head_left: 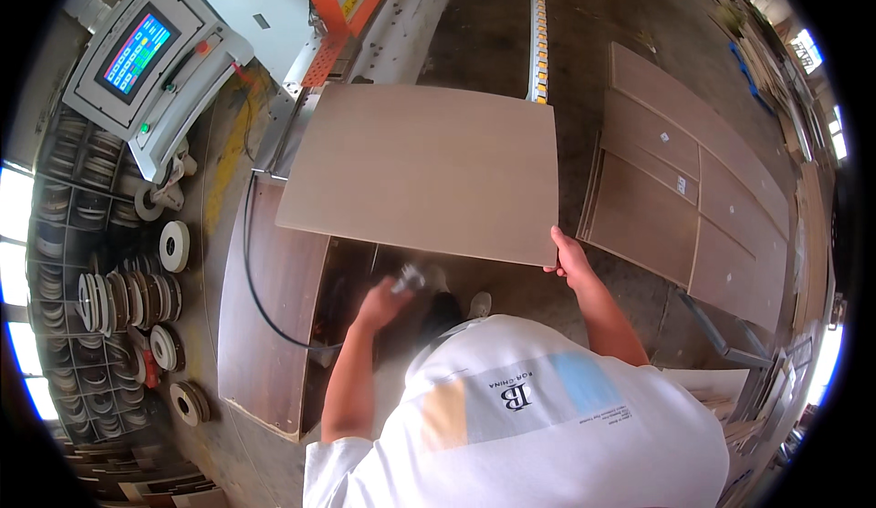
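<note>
The left hand (381,305) seems curled, though blurred; the right hand (570,260) grips, thumb uppermost.

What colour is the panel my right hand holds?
The panel is plain greyish brown, best seen in the head view.

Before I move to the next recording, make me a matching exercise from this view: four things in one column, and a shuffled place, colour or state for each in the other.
Things:
1. Left hand
2. Middle board
3. Machine screen
4. Right hand

Descriptions:
A. Lit, mostly blue, at upper left
B. Gripping a corner
C. Motion-blurred, with a silvery object
D. Flat and brown

Pairs: 1-C, 2-D, 3-A, 4-B
</note>
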Demonstrator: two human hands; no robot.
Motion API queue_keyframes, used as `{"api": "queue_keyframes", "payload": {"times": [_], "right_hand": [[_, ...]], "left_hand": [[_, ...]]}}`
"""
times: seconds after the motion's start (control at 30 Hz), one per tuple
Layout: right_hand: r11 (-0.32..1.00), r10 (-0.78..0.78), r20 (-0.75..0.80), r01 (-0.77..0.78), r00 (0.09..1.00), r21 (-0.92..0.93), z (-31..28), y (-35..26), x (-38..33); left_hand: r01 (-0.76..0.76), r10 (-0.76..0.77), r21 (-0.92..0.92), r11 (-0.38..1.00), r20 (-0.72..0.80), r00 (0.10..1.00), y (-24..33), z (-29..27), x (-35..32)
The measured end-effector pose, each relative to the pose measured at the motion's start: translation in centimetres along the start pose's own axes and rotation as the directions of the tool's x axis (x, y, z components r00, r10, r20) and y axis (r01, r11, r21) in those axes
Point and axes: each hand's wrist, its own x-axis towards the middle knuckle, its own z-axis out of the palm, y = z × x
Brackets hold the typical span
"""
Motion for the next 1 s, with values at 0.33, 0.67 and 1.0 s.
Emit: {"api": "queue_keyframes", "payload": {"times": [0.33,0.67,1.0], "right_hand": [[1.000,0.011,0.002,-0.011,1.000,-0.011,1.4,4.3,2.1],[0.863,-0.155,0.123,0.195,0.980,-0.466,6.5,2.9,-1.2],[0.553,-0.214,0.084,0.192,0.973,-0.811,10.3,-0.7,-0.2]], "left_hand": [[0.194,-0.165,-0.120,0.974,0.216,0.962,-1.6,-7.7,-8.9],[0.163,-0.281,-0.906,0.390,0.051,0.958,4.5,-4.0,2.0],[0.199,-0.480,-0.960,0.196,0.083,0.873,7.2,-4.9,8.2]]}}
